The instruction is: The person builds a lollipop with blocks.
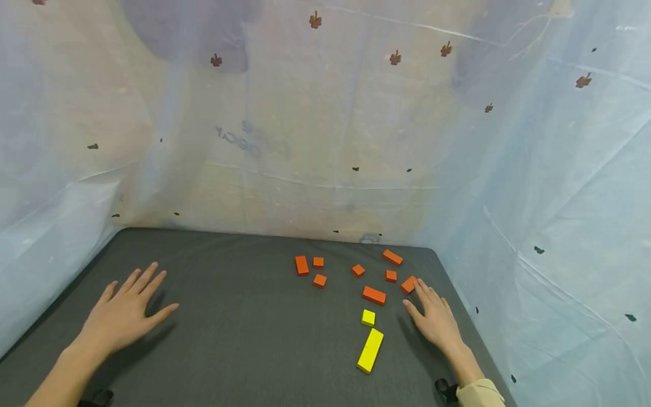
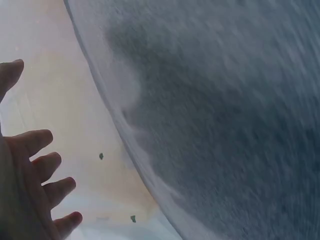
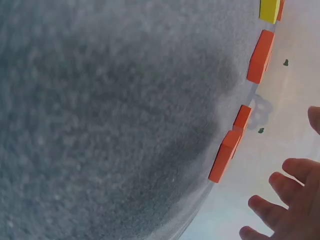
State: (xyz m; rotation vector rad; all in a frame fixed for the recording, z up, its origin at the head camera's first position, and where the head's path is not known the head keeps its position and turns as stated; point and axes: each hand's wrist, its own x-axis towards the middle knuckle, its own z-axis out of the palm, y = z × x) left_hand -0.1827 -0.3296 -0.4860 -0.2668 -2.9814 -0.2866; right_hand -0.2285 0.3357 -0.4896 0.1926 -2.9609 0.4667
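Orange blocks [image 1: 374,295], eight in all, lie scattered right of the middle of the dark grey table [image 1: 229,316]. Three make a loose group: an oblong with two small cubes near its right side, one of them closer to the person. The other five lie further right, the rearmost an oblong near the table's back edge. Closer to the person than these come a yellow cube [image 1: 368,317] and, end toward it, a yellow bar [image 1: 370,350] set at a slant; whether cube and bar touch I cannot tell

The right hand [image 1: 437,322] hangs over the table's right side, fingers straight, thumb apart. Seen from the head, its fingertips meet the edge of the rightmost orange block [image 1: 408,284]; the right wrist view shows a gap between fingers and blocks. A pale sleeve [image 1: 480,393] covers that forearm, with a black strap [image 1: 446,390] beside it

The left hand [image 1: 122,316] is spread wide, palm down, above the table's left side, its shadow falling beside it, well apart from the blocks. Behind the table hangs a cloudy sheet [image 1: 305,135] marked with brown leaves [image 1: 315,21]
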